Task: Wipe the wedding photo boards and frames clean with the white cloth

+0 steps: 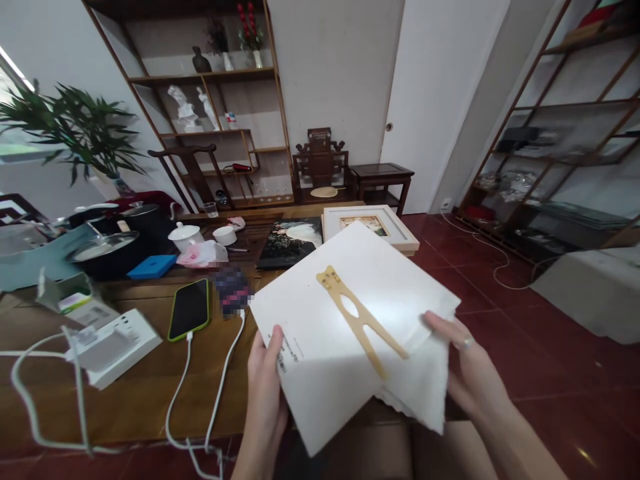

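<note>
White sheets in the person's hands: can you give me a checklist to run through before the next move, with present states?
1. Left hand gripping the barcoded sheet: ok, thumb on top beside the barcode.
2. Right hand gripping the right side: ok, thumb on top.
3. Sheets lined up: not ok, the ragged sheet sticks out at lower right.
4. Cat-shaped piece loose or fixed: cannot tell.
5. White cable apart from the left hand: ok, a gap shows in this view.
</note>
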Motion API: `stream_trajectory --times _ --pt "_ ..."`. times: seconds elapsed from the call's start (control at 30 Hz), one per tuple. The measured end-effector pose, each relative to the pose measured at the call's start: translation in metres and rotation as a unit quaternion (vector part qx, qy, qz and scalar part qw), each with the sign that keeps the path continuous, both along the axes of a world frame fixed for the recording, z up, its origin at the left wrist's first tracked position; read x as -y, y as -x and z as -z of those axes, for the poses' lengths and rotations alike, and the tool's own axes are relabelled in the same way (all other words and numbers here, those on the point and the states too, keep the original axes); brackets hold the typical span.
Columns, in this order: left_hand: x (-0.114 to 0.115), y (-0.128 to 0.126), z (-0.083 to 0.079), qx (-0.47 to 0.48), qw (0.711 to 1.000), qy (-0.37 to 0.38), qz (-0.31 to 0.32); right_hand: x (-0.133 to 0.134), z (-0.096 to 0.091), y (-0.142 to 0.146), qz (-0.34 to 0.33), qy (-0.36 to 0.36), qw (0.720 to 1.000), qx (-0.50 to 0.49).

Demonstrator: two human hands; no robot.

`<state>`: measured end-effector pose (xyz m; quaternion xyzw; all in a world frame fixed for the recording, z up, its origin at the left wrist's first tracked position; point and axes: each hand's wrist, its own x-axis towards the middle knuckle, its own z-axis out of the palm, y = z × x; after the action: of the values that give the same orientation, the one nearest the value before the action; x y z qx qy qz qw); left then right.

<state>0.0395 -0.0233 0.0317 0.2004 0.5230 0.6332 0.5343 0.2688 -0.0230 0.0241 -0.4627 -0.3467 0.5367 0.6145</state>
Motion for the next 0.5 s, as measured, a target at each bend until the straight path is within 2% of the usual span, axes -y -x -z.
stream_trajectory --times 0.1,0.2,0.27,0.33,0.4,0.5 --pt "-0.005 0.015 -0.006 -0.022 0.999 0.04 -0.017 0.005 0.007 -0.035 -0.055 0.0 0.992 0.112" --pt "-0.007 0.027 -0.012 -0.038 0.997 0.069 -0.004 0.009 0.001 -0.068 -0.045 -0.008 0.968 0.248" --pt "-0.007 0.034 -0.014 -0.034 0.996 0.081 0.008 0.009 -0.007 -0.083 -0.022 -0.007 0.951 0.308" --pt "-0.008 0.039 -0.015 -0.025 0.996 0.087 0.026 0.007 -0.013 -0.092 0.012 0.001 0.946 0.325" --pt "-0.008 0.044 -0.013 -0.019 0.994 0.09 0.054 0.005 -0.016 -0.095 0.064 0.01 0.942 0.33" --pt "-0.01 0.046 -0.011 -0.018 0.992 0.092 0.086 0.003 -0.017 -0.094 0.151 -0.021 0.915 0.373"
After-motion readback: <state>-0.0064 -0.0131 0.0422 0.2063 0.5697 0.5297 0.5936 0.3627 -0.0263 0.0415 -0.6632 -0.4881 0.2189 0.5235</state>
